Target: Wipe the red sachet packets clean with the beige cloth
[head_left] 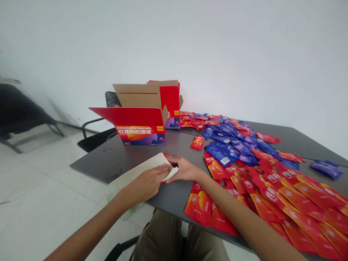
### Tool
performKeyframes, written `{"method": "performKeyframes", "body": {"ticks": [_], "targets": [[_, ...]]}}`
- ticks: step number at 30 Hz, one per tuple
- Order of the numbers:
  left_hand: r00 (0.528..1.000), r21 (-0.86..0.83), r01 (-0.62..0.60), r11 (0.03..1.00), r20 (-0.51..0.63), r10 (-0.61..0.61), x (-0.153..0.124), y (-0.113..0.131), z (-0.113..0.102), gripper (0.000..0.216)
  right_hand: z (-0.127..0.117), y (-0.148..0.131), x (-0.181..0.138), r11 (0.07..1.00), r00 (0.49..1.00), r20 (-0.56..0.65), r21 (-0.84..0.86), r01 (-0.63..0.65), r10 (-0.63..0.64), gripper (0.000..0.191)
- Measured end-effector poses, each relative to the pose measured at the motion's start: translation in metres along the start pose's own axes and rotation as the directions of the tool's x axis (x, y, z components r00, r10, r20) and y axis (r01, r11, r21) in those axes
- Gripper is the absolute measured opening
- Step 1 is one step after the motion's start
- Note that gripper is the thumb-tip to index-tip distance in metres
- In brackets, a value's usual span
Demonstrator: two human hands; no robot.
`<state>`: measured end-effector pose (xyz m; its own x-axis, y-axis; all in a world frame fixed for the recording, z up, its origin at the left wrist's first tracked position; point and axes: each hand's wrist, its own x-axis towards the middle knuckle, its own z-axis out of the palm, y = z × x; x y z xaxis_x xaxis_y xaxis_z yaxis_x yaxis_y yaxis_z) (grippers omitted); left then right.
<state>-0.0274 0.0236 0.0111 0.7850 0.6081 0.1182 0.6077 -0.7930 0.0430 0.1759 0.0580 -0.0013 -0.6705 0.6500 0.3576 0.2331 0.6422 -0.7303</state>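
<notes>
A whitish cloth [140, 168] lies over the near table edge and hangs down beyond it. My left hand [149, 181] presses on it with the fingers together. Beside it my right hand [182, 169] is closed around a red pouch [165, 154], with a fold of the cloth between the hands. Most of that pouch is hidden by the cloth and fingers; only bits of red show. To the right of my hands, many red-orange pouches [199, 201] lie in overlapping rows along the near edge.
Behind the hands stands an open red and blue carton [141, 136]; a second carton [171, 105] is farther back. Blue pouches [233, 145] are heaped mid-table. A lone red pouch [197, 142] lies left of them, a blue one [327, 169] far right. A black chair [95, 139] stands left.
</notes>
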Motion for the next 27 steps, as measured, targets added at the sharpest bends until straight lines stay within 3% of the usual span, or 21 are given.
{"method": "performKeyframes", "body": {"ticks": [2,7,13,19,25,27], "targets": [[1.000,-0.026,-0.015,1.000,-0.008,0.015,-0.003,0.001,0.000,0.059,0.000,0.001,0.000,1.000,1.000,0.009,-0.021,0.009,-0.009,0.079],[0.988,-0.049,0.144,0.988,-0.042,-0.146,0.010,-0.014,-0.006,0.053,0.001,0.002,-0.001,0.997,0.997,-0.023,0.001,-0.071,0.071,0.078],[0.999,-0.043,-0.032,0.999,-0.021,0.031,-0.001,0.004,-0.002,0.058,0.001,0.001,-0.001,1.000,1.000,-0.003,-0.010,0.028,-0.028,0.077],[0.982,-0.085,0.174,0.981,-0.058,-0.179,0.014,-0.016,-0.008,0.054,0.002,0.001,-0.001,0.998,0.998,-0.031,0.040,-0.052,0.053,0.076],[0.998,-0.096,-0.001,0.995,-0.060,-0.004,-0.001,-0.005,0.001,0.059,0.001,0.002,0.000,0.997,1.000,0.006,0.080,-0.008,0.007,0.074],[0.996,-0.123,0.029,0.992,-0.076,-0.038,-0.001,-0.006,0.000,0.060,0.000,0.000,0.000,0.997,1.000,0.005,0.078,0.007,-0.007,0.072]]}}
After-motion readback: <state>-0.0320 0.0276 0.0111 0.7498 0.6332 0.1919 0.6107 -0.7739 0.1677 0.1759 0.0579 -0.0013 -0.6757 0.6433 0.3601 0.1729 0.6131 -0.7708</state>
